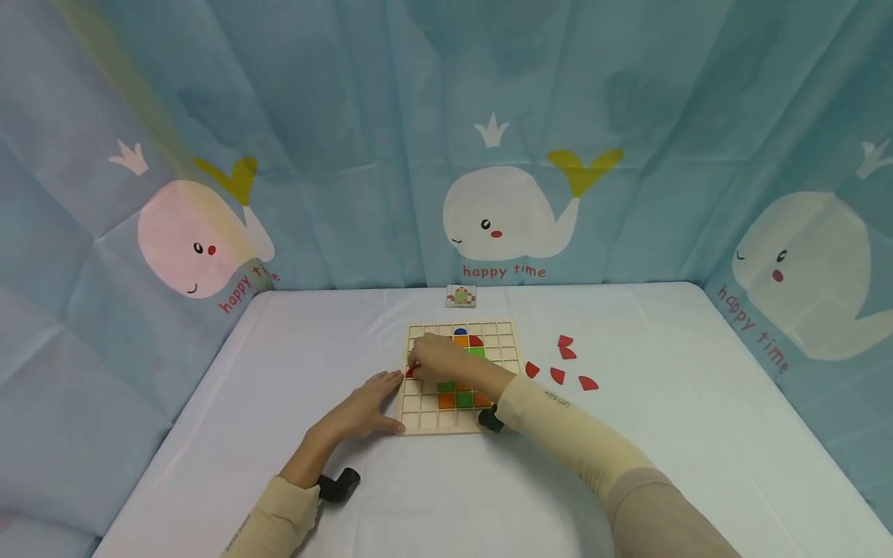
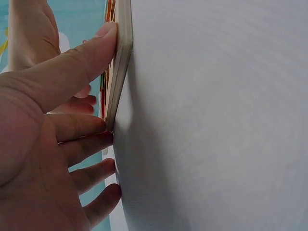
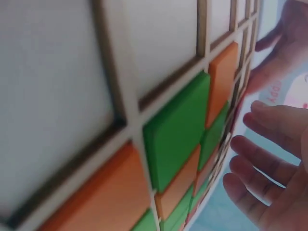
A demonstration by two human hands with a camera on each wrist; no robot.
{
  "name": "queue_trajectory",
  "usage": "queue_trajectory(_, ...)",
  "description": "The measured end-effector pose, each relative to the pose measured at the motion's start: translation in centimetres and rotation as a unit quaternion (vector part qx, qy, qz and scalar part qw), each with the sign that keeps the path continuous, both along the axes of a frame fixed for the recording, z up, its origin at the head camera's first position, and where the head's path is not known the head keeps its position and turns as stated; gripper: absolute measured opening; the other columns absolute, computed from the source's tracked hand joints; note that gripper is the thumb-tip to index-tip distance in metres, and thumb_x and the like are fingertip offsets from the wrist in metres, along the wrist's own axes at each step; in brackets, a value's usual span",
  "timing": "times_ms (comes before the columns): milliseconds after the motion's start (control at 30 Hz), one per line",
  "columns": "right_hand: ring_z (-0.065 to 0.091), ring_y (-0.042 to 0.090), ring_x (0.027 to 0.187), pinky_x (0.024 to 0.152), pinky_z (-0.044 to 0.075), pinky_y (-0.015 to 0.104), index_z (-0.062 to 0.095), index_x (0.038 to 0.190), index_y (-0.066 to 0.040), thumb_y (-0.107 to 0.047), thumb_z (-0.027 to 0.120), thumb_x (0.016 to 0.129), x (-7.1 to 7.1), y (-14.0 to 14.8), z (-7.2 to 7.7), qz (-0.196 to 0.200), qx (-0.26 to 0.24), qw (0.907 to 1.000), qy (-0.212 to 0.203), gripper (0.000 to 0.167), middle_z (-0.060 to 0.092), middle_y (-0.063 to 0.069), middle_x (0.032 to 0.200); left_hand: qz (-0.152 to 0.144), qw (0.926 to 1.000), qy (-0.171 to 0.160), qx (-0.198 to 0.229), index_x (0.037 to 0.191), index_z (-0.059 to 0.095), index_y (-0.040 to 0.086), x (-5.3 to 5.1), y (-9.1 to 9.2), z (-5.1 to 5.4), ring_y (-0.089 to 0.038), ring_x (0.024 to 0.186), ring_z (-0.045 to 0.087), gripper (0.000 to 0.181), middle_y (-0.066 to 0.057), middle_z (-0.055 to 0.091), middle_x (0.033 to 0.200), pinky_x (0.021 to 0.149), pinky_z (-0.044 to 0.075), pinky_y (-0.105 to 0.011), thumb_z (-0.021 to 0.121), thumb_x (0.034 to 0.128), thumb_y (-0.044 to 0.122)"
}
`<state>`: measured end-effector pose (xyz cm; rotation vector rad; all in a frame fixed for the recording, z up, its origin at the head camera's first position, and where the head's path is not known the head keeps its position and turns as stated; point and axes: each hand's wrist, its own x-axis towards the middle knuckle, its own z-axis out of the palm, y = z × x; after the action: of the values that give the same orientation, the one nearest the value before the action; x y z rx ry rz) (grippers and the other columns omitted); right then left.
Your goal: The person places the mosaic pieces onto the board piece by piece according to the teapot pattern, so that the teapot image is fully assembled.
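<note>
A wooden grid board [image 1: 432,432] lies on the white table, with orange and green squares in its middle cells. My left hand [image 1: 366,407] rests at the board's left side; in the left wrist view its thumb and fingers [image 2: 79,139] touch the board's edge [image 2: 122,53], fairly straight. Over the left part of the board is my right hand [image 1: 446,363], fingertips down beside a red piece [image 1: 410,373] at the left edge. The right wrist view shows the right hand's [image 3: 284,159] fingers spread and slightly bent near the green squares [image 3: 178,132]; their contact with the red piece is unclear.
Several red quarter-round pieces [image 1: 557,375] are scattered right of the board. A small picture card [image 1: 461,296] lies behind it, near the table's back edge. A blue curtain with whales hangs behind and at both sides. My right forearm crosses the board's front right corner.
</note>
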<state>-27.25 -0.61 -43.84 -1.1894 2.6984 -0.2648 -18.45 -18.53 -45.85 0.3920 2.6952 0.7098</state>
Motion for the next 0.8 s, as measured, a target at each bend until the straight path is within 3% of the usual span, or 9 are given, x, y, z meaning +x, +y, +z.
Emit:
queue_trajectory(200,0.063,0.021,0.103,0.092,0.053,0.034,0.074,0.109,-0.009,-0.020,0.063,0.095,0.1,2.9,1.7,-0.016,-0.037,0.9990,-0.017,0.021,0.069,0.007,0.108,0.008,0.9999,-0.004,-0.014,0.150,0.035,0.002,-0.3,0.2,0.2,-0.040,0.148,0.023,0.097,-0.016,0.032,0.158,0.116,0.026,-0.060,0.085,0.0716,0.029)
queue_trajectory(367,0.062,0.022,0.097,0.087,0.053,0.036,0.074,0.107,-0.007,-0.019,0.064,0.094,-0.3,6.8,2.0,-0.044,-0.076,0.9961,-0.013,0.021,0.068,0.007,0.102,0.015,0.9998,-0.009,-0.012,0.150,0.036,0.003,-0.1,0.4,0.3,-0.039,0.148,0.024,0.096,-0.016,0.033,0.157,0.116,0.026,-0.060,0.086,0.0712,0.027)
queue_trajectory(533,0.061,0.023,0.096,0.089,0.053,0.038,0.075,0.104,-0.006,-0.019,0.066,0.092,-0.7,10.7,2.1,-0.091,-0.075,0.9930,-0.013,0.019,0.068,0.007,0.100,0.018,0.9998,-0.006,-0.011,0.149,0.037,0.003,0.1,0.5,0.2,-0.039,0.148,0.024,0.095,-0.015,0.034,0.157,0.116,0.026,-0.060,0.086,0.0709,0.026)
queue_trajectory(800,0.063,0.025,0.101,0.092,0.053,0.042,0.073,0.108,-0.004,-0.014,0.064,0.092,-1.6,16.6,1.7,-0.182,-0.060,0.9806,-0.039,0.021,0.068,0.008,0.104,0.016,0.9999,-0.002,-0.006,0.149,0.037,0.003,0.1,0.4,0.1,-0.039,0.148,0.024,0.096,-0.015,0.034,0.157,0.116,0.026,-0.060,0.086,0.0705,0.027)
